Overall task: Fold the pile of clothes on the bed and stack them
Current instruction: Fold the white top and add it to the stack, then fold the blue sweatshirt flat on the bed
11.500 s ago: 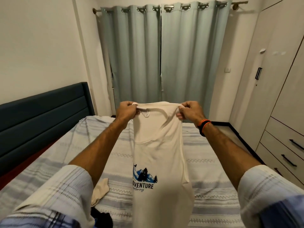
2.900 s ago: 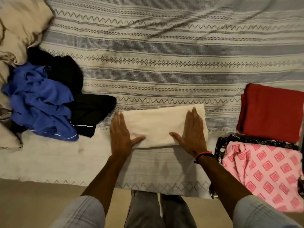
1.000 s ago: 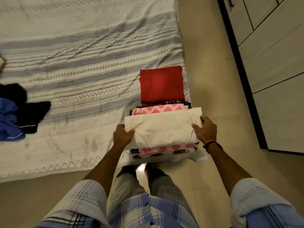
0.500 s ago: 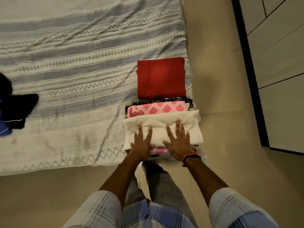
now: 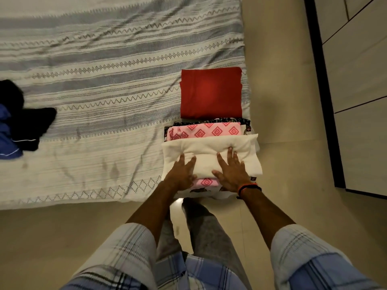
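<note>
Folded cream shirt [image 5: 209, 162] atop the pink patterned stack [image 5: 204, 130], left hand [image 5: 181, 174] and right hand [image 5: 231, 174] flat, fingers straight.

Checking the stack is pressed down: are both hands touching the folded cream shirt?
Touching. The head view shows the left hand and right hand lying flat on the cream shirt.

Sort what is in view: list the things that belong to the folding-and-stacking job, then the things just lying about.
Part of the job:
- cream folded shirt, pressed flat by left hand and right hand
- pink patterned garment beneath it
- red folded garment
- black clothes and blue garment, unfolded

Just there:
- striped bedsheet
- wardrobe
- floor
</note>
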A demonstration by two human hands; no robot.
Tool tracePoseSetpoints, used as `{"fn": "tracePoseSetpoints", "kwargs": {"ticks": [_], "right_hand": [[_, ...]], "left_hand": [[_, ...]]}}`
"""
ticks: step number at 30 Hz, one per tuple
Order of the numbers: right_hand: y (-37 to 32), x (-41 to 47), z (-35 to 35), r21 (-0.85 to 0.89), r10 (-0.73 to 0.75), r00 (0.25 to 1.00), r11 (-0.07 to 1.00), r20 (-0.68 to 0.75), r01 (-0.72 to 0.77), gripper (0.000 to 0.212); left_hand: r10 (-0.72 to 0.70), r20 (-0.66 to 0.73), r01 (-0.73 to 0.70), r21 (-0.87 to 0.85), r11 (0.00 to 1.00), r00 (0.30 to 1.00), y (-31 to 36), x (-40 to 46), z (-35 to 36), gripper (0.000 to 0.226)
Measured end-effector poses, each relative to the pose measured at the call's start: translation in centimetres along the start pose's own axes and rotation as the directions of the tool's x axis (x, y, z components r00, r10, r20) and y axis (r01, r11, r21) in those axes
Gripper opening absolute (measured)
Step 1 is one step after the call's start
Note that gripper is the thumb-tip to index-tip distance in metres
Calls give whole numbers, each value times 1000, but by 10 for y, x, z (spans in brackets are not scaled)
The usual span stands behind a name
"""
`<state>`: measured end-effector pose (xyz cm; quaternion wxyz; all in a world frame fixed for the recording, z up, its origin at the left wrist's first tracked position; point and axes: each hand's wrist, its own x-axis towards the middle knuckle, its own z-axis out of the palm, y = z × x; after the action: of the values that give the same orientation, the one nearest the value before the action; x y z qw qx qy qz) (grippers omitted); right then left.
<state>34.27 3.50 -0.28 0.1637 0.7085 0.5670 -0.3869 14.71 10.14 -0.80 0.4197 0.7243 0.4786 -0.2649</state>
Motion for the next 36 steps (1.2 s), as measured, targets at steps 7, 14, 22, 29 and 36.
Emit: {"fn": "tracePoseSetpoints", "kwargs": {"ticks": [7, 14, 22, 29, 36], "right_hand": [[-13, -42, -18, 246, 46, 987, 969, -157, -6, 60], [-68, -77, -35, 316, 9, 944, 943, -329, 101, 46], [-204, -108, -24, 331, -98, 903, 909, -418, 252, 35], [-346, -127, -5, 272, -255, 878, 883, -405, 381, 35], [-473, -99, -9, 178, -414, 841, 852, -348, 493, 34]], "left_hand": [[-14, -81, 6, -109, 994, 997, -7, -52, -27, 76], [-6, -232, -47, -224, 973, 973, -34, -114, -57, 67], [-87, -336, -39, -351, 936, 938, -138, -207, -62, 67], [-275, -416, 5, -544, 839, 867, -263, -298, -68, 61], [-464, -396, 71, -696, 715, 792, -370, -345, -87, 57]]}}
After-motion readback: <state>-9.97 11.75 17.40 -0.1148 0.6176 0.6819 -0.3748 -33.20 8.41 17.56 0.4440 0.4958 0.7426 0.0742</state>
